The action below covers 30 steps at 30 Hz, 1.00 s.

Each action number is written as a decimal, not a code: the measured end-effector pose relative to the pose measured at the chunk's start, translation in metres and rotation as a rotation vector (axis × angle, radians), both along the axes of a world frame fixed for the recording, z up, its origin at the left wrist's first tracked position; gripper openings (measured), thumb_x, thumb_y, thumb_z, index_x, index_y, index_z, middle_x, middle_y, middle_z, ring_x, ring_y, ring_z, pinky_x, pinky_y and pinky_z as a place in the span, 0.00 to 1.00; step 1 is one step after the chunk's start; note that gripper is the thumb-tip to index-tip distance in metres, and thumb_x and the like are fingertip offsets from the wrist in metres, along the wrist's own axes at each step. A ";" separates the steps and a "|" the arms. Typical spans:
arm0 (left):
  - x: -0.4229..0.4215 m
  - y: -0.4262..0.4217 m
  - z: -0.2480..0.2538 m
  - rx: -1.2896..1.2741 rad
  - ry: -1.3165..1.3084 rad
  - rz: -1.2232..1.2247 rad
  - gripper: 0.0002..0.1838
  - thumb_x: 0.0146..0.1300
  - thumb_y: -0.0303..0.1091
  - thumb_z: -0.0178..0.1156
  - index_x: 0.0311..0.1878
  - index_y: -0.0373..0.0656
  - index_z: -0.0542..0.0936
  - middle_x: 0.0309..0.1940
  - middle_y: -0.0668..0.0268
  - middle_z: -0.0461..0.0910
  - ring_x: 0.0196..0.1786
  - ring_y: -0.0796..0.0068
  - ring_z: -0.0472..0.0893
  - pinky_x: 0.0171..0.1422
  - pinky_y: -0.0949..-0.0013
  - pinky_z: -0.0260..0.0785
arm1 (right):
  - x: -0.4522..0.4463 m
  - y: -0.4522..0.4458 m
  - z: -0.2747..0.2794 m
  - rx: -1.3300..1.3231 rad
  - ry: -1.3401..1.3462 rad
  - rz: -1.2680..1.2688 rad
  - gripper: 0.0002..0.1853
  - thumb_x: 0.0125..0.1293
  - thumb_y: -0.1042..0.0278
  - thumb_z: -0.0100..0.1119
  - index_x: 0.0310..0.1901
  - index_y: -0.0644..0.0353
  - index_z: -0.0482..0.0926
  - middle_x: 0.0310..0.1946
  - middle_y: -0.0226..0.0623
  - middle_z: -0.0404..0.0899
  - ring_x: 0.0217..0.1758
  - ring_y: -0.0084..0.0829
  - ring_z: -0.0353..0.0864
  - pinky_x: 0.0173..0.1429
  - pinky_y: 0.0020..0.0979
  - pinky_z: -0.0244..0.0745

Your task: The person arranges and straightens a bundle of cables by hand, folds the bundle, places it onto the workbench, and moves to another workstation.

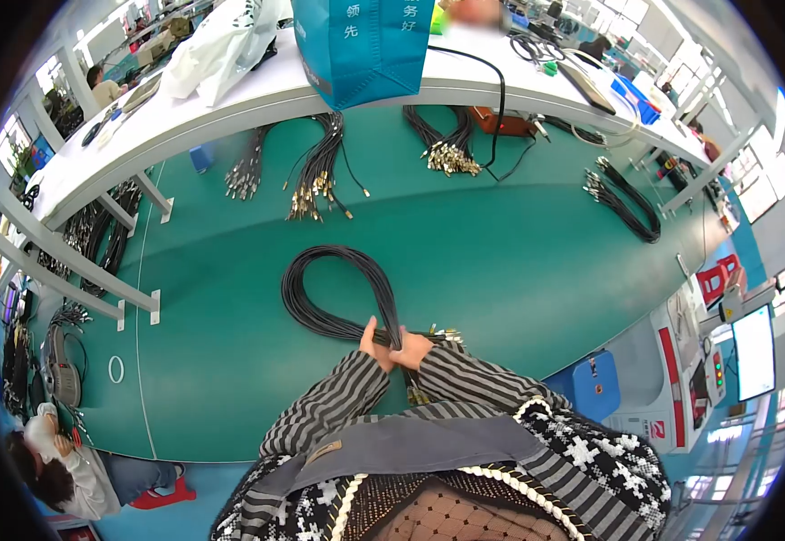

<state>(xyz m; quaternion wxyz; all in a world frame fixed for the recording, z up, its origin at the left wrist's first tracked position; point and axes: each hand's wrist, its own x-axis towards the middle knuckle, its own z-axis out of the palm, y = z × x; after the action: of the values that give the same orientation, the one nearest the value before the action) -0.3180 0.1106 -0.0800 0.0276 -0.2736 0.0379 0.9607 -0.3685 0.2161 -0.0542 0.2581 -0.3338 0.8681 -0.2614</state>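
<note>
A looped bundle of black cables (294, 290) lies on the green table in front of me. Where its two ends cross, my left hand (376, 348) is closed round the cables, thumb pointing up. Right beside it, touching or nearly so, my right hand (413, 350) also grips the bundle with bent fingers. Metal-tipped connectors (447, 336) stick out to the right past my right hand, and more cable ends (418, 395) hang toward me below the hands. My palms hide the crossing itself.
Several cable bundles with metal ends (316, 185) lie beneath the raised white shelf (230, 135). Another folded bundle (631, 203) rests at the right. A white ring (117, 369) sits at the left, near a seated person (77, 469). A blue stool (596, 386) stands at the right edge.
</note>
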 end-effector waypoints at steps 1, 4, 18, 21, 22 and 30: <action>-0.001 0.001 0.007 0.003 -0.003 -0.006 0.23 0.63 0.47 0.43 0.54 0.39 0.62 0.47 0.58 0.67 0.49 0.60 0.68 0.53 0.53 0.63 | 0.001 -0.002 0.000 0.003 -0.003 -0.006 0.12 0.53 0.60 0.46 0.26 0.62 0.70 0.22 0.41 0.73 0.17 0.37 0.68 0.26 0.35 0.64; -0.002 0.009 0.037 -0.100 0.020 -0.155 0.22 0.62 0.44 0.46 0.53 0.39 0.64 0.49 0.57 0.66 0.51 0.59 0.67 0.58 0.52 0.59 | 0.006 -0.012 0.006 0.247 0.344 -0.079 0.16 0.47 0.57 0.52 0.30 0.63 0.71 0.19 0.38 0.74 0.20 0.41 0.72 0.24 0.35 0.67; -0.051 0.007 0.021 -0.702 -0.110 -0.553 0.18 0.56 0.40 0.54 0.43 0.34 0.70 0.46 0.58 0.69 0.44 0.62 0.70 0.50 0.58 0.62 | -0.053 0.017 0.061 0.147 0.066 0.153 0.32 0.44 0.38 0.57 0.35 0.65 0.71 0.31 0.43 0.75 0.29 0.38 0.74 0.33 0.34 0.68; -0.044 0.007 0.005 -0.813 -0.178 -0.603 0.20 0.55 0.40 0.54 0.44 0.33 0.69 0.44 0.58 0.70 0.41 0.63 0.71 0.45 0.60 0.63 | -0.062 0.015 0.031 0.128 -0.052 0.188 0.34 0.42 0.34 0.57 0.34 0.63 0.71 0.35 0.41 0.74 0.32 0.37 0.73 0.36 0.34 0.67; -0.030 0.001 -0.005 -0.847 -0.203 -0.619 0.20 0.55 0.40 0.54 0.44 0.32 0.69 0.44 0.59 0.71 0.40 0.63 0.71 0.44 0.60 0.64 | -0.059 0.015 0.026 -0.015 -0.096 0.213 0.35 0.41 0.35 0.59 0.35 0.64 0.71 0.35 0.43 0.74 0.32 0.38 0.73 0.36 0.34 0.67; -0.002 -0.016 -0.035 -1.050 -0.495 -0.826 0.25 0.53 0.41 0.54 0.47 0.29 0.67 0.39 0.59 0.73 0.32 0.65 0.74 0.32 0.64 0.68 | -0.044 0.001 -0.018 -0.047 -0.363 0.270 0.38 0.38 0.41 0.64 0.43 0.68 0.69 0.36 0.49 0.73 0.36 0.42 0.73 0.39 0.34 0.68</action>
<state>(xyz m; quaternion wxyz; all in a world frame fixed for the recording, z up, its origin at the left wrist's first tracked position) -0.3198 0.0944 -0.1151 0.2619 -0.4241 0.5891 0.6360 -0.4129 0.2170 -0.0721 0.4350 -0.4003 0.7485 -0.3005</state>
